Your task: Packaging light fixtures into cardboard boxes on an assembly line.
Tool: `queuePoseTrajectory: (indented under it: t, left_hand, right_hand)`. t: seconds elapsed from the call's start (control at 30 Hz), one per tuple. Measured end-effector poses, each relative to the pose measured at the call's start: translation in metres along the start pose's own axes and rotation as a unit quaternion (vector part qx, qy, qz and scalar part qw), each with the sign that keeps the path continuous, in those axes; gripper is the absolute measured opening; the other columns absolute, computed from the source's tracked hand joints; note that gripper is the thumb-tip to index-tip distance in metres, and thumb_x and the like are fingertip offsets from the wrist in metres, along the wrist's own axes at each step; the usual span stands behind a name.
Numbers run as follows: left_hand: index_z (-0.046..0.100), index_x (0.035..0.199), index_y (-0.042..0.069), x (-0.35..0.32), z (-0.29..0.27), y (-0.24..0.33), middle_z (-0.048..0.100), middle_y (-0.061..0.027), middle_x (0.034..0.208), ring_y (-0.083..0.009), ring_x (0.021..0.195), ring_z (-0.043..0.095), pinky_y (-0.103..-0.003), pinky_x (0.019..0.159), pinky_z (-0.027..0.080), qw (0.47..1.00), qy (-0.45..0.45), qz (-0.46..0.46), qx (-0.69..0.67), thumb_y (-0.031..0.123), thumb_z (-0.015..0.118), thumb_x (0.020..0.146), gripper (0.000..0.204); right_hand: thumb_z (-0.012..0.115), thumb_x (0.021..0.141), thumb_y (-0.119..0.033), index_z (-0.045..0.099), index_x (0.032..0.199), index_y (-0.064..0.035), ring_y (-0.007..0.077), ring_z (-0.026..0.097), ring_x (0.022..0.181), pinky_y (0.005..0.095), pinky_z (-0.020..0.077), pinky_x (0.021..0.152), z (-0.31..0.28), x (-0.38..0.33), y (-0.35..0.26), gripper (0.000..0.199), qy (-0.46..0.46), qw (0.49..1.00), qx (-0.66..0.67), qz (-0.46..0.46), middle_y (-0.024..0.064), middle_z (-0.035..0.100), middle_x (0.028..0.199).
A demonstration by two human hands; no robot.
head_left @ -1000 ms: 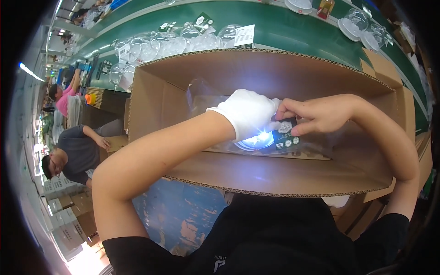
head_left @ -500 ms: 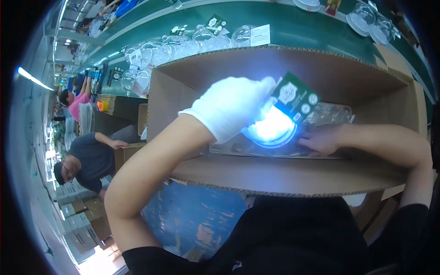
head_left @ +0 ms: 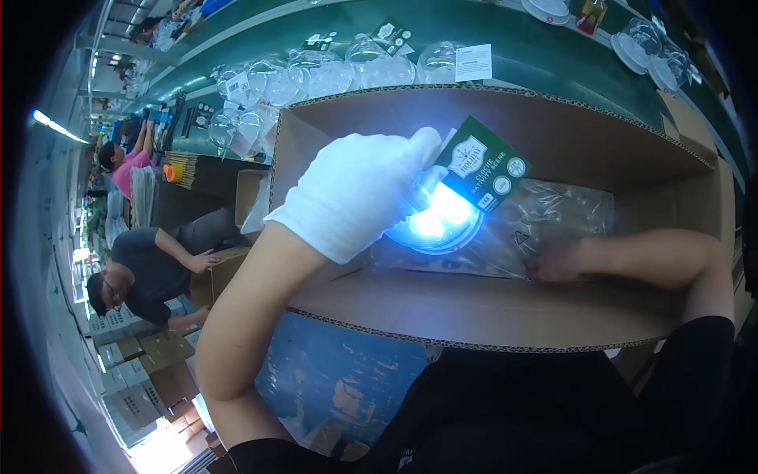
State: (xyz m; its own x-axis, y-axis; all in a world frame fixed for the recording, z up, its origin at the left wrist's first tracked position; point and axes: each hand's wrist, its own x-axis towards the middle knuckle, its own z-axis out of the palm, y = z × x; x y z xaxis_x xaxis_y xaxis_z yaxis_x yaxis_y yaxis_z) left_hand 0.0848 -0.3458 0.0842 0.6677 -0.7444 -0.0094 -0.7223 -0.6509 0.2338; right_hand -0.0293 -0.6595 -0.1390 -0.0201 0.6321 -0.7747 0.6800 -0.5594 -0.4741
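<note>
My left hand [head_left: 359, 193], in a white glove, grips a clear dome-shaped ornament [head_left: 437, 225] that glows bright blue-white. A square green tag [head_left: 483, 166] hangs from the ornament's top. Both are held over the open cardboard box [head_left: 474, 304]. At the bottom of the box lies a clear plastic bag [head_left: 557, 207]; I cannot make out what, if anything, is inside it. My right hand [head_left: 559, 259] is bare and reaches down to the bag's near right side. Motion blur hides its fingers.
Beyond the box runs a green conveyor [head_left: 545, 59] with several clear domes [head_left: 328, 73] in a row. More domes [head_left: 641, 47] stand at the far right. A person in dark clothing [head_left: 150, 261] handles a carton [head_left: 227, 268] at the left. A worn blue surface [head_left: 339, 371] lies below the box.
The glowing ornament and my left hand have shifted left, uncovering more of the plastic bag. My right hand has moved slightly lower along the bag. The view has shifted a little.
</note>
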Motion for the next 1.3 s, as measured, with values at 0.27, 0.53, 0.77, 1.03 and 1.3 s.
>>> queuePoseTrajectory:
  t: [0.27,0.53,0.77,1.03,1.3]
  left_hand:
    - [0.055,0.091,0.007,0.007,-0.011,0.004,0.062,-0.0152,0.067,-0.0348,0.064,0.065,-0.042,0.058,0.05,0.999,0.016,-0.035,0.011,0.018,0.07,0.09,0.019]
    - [0.055,0.091,0.007,0.0,-0.01,0.01,0.062,-0.0152,0.068,-0.0353,0.065,0.065,-0.043,0.058,0.05,0.998,0.019,-0.054,0.038,0.018,0.071,0.089,0.02]
    - [0.054,0.091,0.008,-0.009,-0.003,0.015,0.062,-0.0142,0.068,-0.0346,0.063,0.065,-0.042,0.057,0.05,0.996,0.035,-0.054,0.058,0.018,0.072,0.088,0.02]
    - [0.054,0.088,0.007,-0.009,-0.01,0.024,0.061,-0.0148,0.065,-0.0348,0.062,0.064,-0.042,0.056,0.05,0.994,0.053,-0.057,0.08,0.02,0.072,0.088,0.021]
    - [0.055,0.09,0.008,-0.017,0.003,0.021,0.062,-0.0129,0.067,-0.0327,0.062,0.064,-0.04,0.056,0.05,0.995,0.063,-0.041,0.062,0.019,0.072,0.088,0.02]
  right_hand:
    - [0.061,0.096,-0.027,0.048,0.131,0.0012,0.0413,0.06,0.116,0.0493,0.0495,0.1,-0.062,0.043,-0.019,0.047,0.368,0.927,-0.017,-0.074,0.0261,0.051,0.135]
    - [0.059,0.093,-0.021,0.052,0.132,-0.003,0.0395,0.048,0.131,0.0517,0.0375,0.112,-0.055,0.079,-0.042,0.043,0.304,0.924,0.118,-0.2,0.0185,0.054,0.138]
    - [0.057,0.093,-0.018,0.063,0.121,-0.0025,0.0366,0.05,0.131,0.0485,0.0384,0.112,-0.06,0.077,-0.051,0.032,0.4,0.906,0.016,-0.14,0.0172,0.057,0.137]
    - [0.058,0.09,-0.008,0.054,0.134,0.0008,0.0357,0.051,0.131,0.0438,0.0428,0.111,-0.073,0.08,-0.067,0.045,0.385,0.91,0.096,-0.12,0.0195,0.05,0.145]
    - [0.054,0.087,-0.004,0.039,0.15,-0.0036,0.0334,0.046,0.138,0.0415,0.0423,0.113,-0.074,0.042,-0.044,0.065,0.362,0.869,-0.083,-0.327,0.0126,0.039,0.156]
